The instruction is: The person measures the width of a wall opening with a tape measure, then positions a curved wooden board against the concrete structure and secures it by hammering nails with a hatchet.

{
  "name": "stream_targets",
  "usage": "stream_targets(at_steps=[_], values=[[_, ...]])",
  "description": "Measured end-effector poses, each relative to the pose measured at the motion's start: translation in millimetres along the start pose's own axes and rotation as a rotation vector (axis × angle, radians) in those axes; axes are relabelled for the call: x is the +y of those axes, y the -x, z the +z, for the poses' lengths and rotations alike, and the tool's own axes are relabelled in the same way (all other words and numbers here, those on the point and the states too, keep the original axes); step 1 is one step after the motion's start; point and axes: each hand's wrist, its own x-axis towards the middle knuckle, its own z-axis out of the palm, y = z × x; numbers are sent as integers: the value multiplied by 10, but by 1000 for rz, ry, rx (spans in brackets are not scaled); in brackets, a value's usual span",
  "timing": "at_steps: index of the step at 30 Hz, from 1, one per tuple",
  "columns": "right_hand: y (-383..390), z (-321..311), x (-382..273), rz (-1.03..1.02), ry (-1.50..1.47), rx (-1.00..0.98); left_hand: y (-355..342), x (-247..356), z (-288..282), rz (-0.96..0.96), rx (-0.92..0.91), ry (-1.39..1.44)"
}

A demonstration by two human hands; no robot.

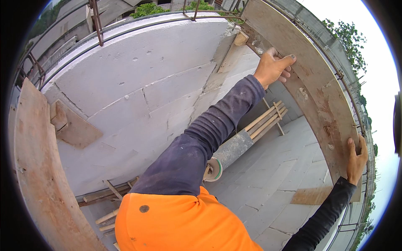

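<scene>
Wooden board (320, 94) slants rightward — left grip (274, 67) pinching its inner edge, right grip (356, 161) its outer.

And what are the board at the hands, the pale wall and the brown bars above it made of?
Board: likely wood or plywood, rough and unpainted, with brown stains and pale splashes. Wall: apparently lightweight concrete block, matte, with small pits and straight joints. Bars: probably steel, uncoated, given their rusty colour and thinness.

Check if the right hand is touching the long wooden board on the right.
Touching. The head view shows the right hand at the near end of the long wooden board, thumb against its face, fingers at its outer edge.
</scene>
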Motion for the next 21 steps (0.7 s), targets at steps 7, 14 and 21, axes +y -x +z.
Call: stream_targets(at_steps=[7,14,21], values=[[10,-100,19,16,71,-2,-74,-44,39,-22,-9,-67],[3,-25,21,13,47,-31,-82,-159,-103,-27,-56,-207],[-40,42,16,15,-19,-85,-13,-201,-105,5,6,-185]])
